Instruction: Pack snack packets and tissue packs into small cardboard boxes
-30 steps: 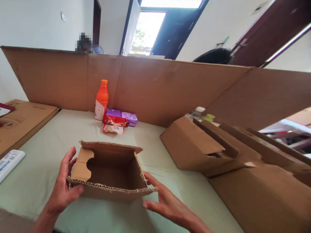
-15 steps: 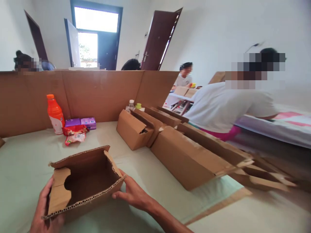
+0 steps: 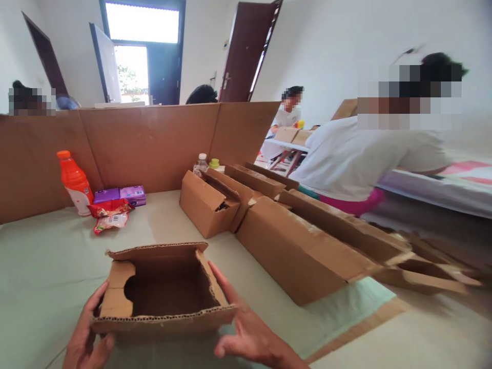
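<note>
An open-topped cardboard box (image 3: pixel 169 326), hollow inside, sits between my two hands at the front of the pale green tablecloth. Its left end has a folded flap with a curved cut-out. My left hand (image 3: pixel 87 328) grips the left end, fingers along the outside and thumb below the front edge. Along the right end lie the fingers of my right hand (image 3: pixel 248 328), with its thumb at the front corner. The undersides of both holds are hidden.
An orange bottle (image 3: pixel 75 182), purple tissue packs (image 3: pixel 120 195) and snack packets (image 3: pixel 110 222) stand at the back left. Several cardboard boxes (image 3: pixel 303 251) line the right side. A cardboard screen (image 3: pixel 154 133) closes the back; a co-worker (image 3: pixel 338 159) sits beyond the boxes.
The box has moved right and slightly down in view with both hands, and its front edge has turned more level. The camera view has shifted a little.
</note>
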A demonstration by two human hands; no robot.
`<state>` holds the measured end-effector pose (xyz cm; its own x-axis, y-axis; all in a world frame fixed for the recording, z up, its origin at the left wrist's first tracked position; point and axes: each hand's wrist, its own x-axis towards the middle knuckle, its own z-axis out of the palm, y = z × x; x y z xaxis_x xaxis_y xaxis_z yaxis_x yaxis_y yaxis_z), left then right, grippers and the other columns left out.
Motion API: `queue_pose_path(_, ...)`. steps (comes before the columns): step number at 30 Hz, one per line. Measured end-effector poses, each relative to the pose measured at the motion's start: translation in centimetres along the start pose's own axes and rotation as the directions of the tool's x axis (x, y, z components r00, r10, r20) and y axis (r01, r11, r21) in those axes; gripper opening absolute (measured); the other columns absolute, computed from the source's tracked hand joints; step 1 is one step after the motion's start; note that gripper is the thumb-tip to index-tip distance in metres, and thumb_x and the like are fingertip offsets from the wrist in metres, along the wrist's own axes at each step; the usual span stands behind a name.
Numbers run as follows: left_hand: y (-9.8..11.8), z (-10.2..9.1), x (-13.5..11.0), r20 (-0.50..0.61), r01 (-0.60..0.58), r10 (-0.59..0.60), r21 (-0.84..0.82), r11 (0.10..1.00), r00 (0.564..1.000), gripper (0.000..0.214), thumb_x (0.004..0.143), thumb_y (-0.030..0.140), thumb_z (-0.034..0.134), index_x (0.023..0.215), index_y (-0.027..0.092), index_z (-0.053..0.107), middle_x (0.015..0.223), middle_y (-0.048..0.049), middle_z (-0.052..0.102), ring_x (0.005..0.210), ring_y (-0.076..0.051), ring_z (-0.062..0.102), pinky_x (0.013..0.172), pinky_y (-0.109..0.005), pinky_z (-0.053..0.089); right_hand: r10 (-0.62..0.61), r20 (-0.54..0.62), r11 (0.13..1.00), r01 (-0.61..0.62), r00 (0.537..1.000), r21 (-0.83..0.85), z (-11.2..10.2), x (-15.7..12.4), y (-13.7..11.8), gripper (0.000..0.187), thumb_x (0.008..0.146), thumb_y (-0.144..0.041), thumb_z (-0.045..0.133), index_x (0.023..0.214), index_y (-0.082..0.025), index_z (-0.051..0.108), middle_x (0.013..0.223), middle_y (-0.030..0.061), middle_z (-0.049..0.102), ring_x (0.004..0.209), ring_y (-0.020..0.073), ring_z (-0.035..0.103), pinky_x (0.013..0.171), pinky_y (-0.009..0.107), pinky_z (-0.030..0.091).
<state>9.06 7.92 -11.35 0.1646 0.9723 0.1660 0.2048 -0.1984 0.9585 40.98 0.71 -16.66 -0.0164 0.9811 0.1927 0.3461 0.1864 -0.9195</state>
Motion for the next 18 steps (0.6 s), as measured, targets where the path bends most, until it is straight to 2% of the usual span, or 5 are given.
queue_pose_path(5,-0.2,0.9,-0.2,0.079,0.012,-0.006,-0.072,0.997,0.997,0.077,0.079,0.067,0.067,0.143,0.028,0.048,0.149,-0.0079,0.054,0.135,-0.035,0.051,0.107,-0.041,0.050,-0.050,-0.023,0.997,0.051,0.998,0.055,-1.1,1.6,-0.3,0.137,0.060,-0.087,0.066,0.162,-0.028,-0.002,0.168,0.0178,0.009,0.154,0.0379,0.014,0.122,0.058,0.019)
queue_pose_path(9,-0.4,0.9,-0.3,0.061,0.049,-0.044,-0.086,0.995,0.997,0.081,0.077,0.070,0.068,0.143,0.029,0.046,0.148,-0.0081,0.053,0.133,-0.034,0.051,0.107,-0.040,0.048,-0.041,-0.065,0.998,0.044,0.997,0.042,0.0,1.4,0.7,0.130,0.066,-0.085,0.065,0.162,-0.027,-0.001,0.168,0.0183,0.013,0.151,0.0406,0.023,0.118,0.058,0.030)
queue_pose_path(12,-0.5,0.4,0.0,0.135,0.007,0.003,-0.073,0.997,0.991,0.084,0.076,0.068,0.070,0.144,0.028,0.043,0.149,-0.0112,0.050,0.132,-0.035,0.051,0.107,-0.044,0.046,-0.048,-0.173,0.998,0.054,0.984,0.028,1.1,0.5,1.8,0.124,0.068,-0.081,0.066,0.162,-0.030,0.005,0.166,0.0156,0.021,0.147,0.0421,0.032,0.112,0.055,0.042)
queue_pose_path(15,-0.9,-0.5,0.6,0.256,-0.055,0.065,-0.043,0.998,0.965,0.109,0.067,0.067,0.079,0.154,0.026,0.028,0.160,-0.0155,0.033,0.143,-0.041,0.037,0.114,-0.052,0.039,-0.015,-0.233,0.998,0.030,0.972,0.061,1.8,0.2,1.9,0.118,0.070,-0.074,0.071,0.162,-0.032,0.010,0.163,0.0134,0.032,0.144,0.0426,0.037,0.107,0.052,0.048)
queue_pose_path(18,-1.7,-1.7,1.1,0.380,-0.034,0.074,-0.110,0.993,0.922,0.138,0.057,0.069,0.084,0.160,0.027,0.002,0.166,-0.0170,0.018,0.150,-0.042,0.023,0.119,-0.059,0.028,0.009,-0.209,0.994,0.014,0.978,0.109,2.1,0.8,0.9,0.114,0.070,-0.074,0.071,0.161,-0.032,0.018,0.161,0.0124,0.035,0.144,0.0427,0.037,0.106,0.050,0.051)
